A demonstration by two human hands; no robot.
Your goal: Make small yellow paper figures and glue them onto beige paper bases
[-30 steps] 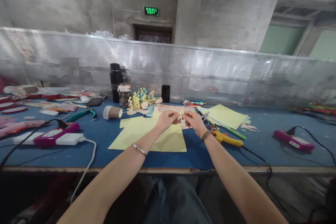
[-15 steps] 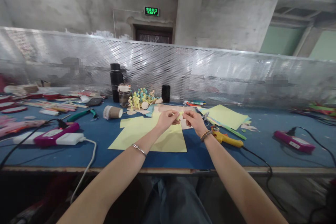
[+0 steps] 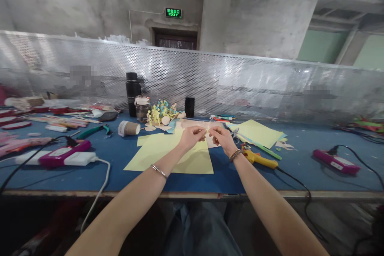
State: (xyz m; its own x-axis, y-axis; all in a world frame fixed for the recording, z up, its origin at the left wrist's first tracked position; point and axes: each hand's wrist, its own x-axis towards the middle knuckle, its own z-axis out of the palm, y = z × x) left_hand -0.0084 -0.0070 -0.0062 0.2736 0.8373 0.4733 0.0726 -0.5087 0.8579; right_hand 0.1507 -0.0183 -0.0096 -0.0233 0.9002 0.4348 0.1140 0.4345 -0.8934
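Note:
My left hand (image 3: 192, 137) and my right hand (image 3: 221, 137) almost meet above yellow paper, fingertips pinched together. Between them a sliver of a small yellow paper piece (image 3: 207, 131) shows; the fingers cover most of it. Below and to the left lies a large yellow paper sheet (image 3: 168, 160), partly under my left forearm. A pinkish sheet (image 3: 195, 123) is just behind the hands. Beside my right hand are scissors (image 3: 236, 135), partly hidden, and a yellow glue gun (image 3: 261, 160) with a black cord.
Small yellow and blue paper figures (image 3: 162, 113) stand behind, near a glass jar (image 3: 142, 109), a black thermos (image 3: 132, 94) and a phone (image 3: 189, 107). A paper cup (image 3: 130, 128) lies tipped over. Purple power strips (image 3: 336, 162) sit on both sides. More yellow paper (image 3: 258, 133) lies right.
The fingertips have shifted slightly around the small yellow paper piece, and less of it shows between them. Both arms and the things on the table stay where they were.

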